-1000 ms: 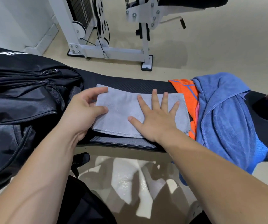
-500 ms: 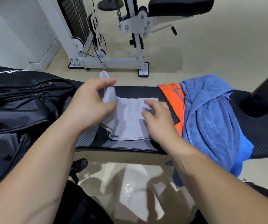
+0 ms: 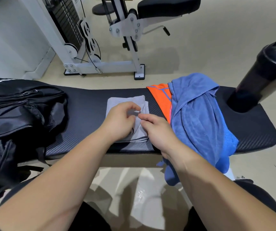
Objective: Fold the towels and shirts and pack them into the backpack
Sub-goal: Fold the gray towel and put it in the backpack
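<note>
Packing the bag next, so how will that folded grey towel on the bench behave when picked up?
Probably floppy: the grey towel is soft cloth in loose layers, so the fold may sag open unless supported. Likely light, being thin. The textured bench probably keeps it from sliding.

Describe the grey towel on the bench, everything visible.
Thin grey towel, microfibre by its look, stitched hem, folded into a small layered rectangle with edges stacked at the near side. It lies flat on the bench, left of the orange shirt with bare bench between. The left hand and right hand both rest on it, pinching a raised fold near its middle.
</note>
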Demonstrator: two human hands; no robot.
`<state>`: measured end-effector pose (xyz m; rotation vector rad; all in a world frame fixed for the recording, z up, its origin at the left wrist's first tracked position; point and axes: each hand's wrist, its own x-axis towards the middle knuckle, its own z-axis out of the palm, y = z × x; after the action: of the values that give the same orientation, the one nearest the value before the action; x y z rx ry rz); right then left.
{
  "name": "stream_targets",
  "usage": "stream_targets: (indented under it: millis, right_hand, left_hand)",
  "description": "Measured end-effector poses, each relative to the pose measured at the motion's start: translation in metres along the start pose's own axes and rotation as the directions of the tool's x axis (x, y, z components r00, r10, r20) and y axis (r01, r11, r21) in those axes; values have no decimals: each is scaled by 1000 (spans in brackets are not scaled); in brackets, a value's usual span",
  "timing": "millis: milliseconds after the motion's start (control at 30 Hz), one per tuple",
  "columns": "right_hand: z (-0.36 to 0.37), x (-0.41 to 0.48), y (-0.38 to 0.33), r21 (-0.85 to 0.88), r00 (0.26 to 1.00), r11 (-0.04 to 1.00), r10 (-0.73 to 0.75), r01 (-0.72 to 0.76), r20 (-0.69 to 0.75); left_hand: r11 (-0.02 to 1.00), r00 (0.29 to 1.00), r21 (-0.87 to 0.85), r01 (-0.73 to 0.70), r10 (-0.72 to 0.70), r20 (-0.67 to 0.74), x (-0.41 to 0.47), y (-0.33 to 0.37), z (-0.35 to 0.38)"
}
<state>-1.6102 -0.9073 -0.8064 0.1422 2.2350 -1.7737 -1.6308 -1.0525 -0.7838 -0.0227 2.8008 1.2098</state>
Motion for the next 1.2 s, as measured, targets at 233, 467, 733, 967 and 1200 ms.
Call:
stream_targets:
  millis: [233, 467, 733, 967, 1200]
  right_hand:
    - [1, 0, -2, 24, 978, 1000, 24, -20, -205]
    - [-11, -1, -3, -227, 977, 970, -130, 89, -171]
    - [-17, 1, -10, -372, 948, 901, -290, 223, -133]
    - [-1, 12, -9, -715, 916, 572, -239, 401, 323]
    - [30, -17, -9, -915, 959, 294, -20, 275, 282]
  left_hand:
    - [898, 941, 348, -269, 322, -102, 3, -18, 2]
    - [742, 971, 641, -195, 53, 233, 5, -29, 34]
    - [572, 841, 627, -529, 253, 478, 8, -48, 3]
    - [847, 912, 353, -399, 407, 53, -18, -68, -42]
    - [882, 998, 472, 16, 13, -57, -25, -72, -44]
